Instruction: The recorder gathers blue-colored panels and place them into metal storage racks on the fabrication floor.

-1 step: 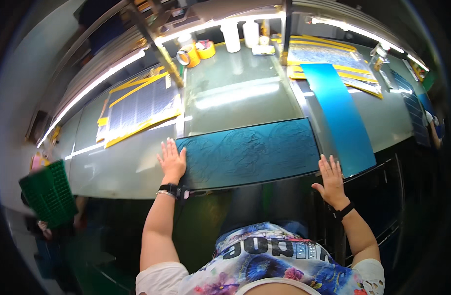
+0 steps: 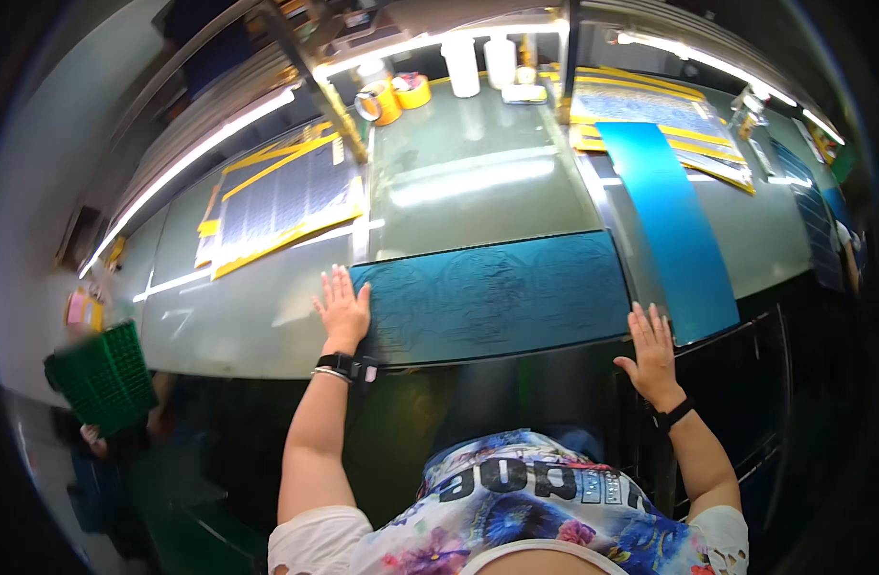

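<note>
A dark blue rectangular sheet (image 2: 497, 299) with a faint raised or wrinkled pattern and dark edges lies along the near edge of the glossy worktable. My left hand (image 2: 342, 311) rests flat at its left end, fingers stretched out and touching the sheet's edge. By the sheet's right end is my right hand (image 2: 652, 355), fingers straight and pointing away from me; whether it touches the sheet I cannot tell. A smooth, bright blue strip (image 2: 671, 225) runs away from me, just beyond my right hand. Neither hand grips anything.
Yellow-taped patterned sheets lie at the left (image 2: 286, 211) and back right (image 2: 650, 105). Tape rolls (image 2: 387, 101) and white bottles (image 2: 461, 67) stand at the back. Metal posts and lamp tubes rise there. At far left, a person holds a green crate (image 2: 104, 374).
The whole view has shifted slightly, moving the table and sheets a little rightward in the picture. The green crate at the left has moved slightly. My hands keep their places at the dark blue sheet's ends.
</note>
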{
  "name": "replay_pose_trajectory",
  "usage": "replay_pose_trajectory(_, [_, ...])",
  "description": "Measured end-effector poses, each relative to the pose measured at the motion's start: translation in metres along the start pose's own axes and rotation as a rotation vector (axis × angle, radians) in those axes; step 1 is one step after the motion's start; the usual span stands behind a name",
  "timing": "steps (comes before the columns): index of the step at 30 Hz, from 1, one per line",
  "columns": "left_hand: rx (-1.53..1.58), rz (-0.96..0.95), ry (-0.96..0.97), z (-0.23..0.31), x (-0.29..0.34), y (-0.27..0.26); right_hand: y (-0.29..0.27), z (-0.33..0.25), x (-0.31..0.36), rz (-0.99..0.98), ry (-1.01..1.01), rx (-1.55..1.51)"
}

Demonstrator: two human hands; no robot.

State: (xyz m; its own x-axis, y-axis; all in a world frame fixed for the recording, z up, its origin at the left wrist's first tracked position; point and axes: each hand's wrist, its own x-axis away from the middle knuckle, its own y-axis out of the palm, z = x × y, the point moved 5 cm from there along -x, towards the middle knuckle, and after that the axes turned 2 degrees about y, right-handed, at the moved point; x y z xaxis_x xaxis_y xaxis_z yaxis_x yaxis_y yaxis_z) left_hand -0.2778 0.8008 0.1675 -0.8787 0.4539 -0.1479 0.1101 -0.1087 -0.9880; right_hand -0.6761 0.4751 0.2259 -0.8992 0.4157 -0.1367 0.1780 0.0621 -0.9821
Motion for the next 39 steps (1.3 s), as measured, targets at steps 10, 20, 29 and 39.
replay_pose_trajectory(10, [0.048, 0.199, -0.393, -0.04, 0.155, -0.041, 0.0, 0.001, 0.01, 0.203, -0.18, -0.161])
replay_pose_trajectory(20, [1.1, -0.231, -0.895, -0.061, 0.23, -0.022, 0.007, -0.004, 0.007, 0.233, -0.219, -0.048])
replay_pose_trajectory(29, [1.561, -0.131, -0.937, -0.042, 0.237, -0.01, 0.013, 0.002, 0.004, 0.209, -0.221, -0.086])
replay_pose_trajectory(39, [1.309, 0.405, -0.732, -0.06, 0.202, -0.036, -0.019, -0.007, -0.019, 0.349, -0.293, -0.016])
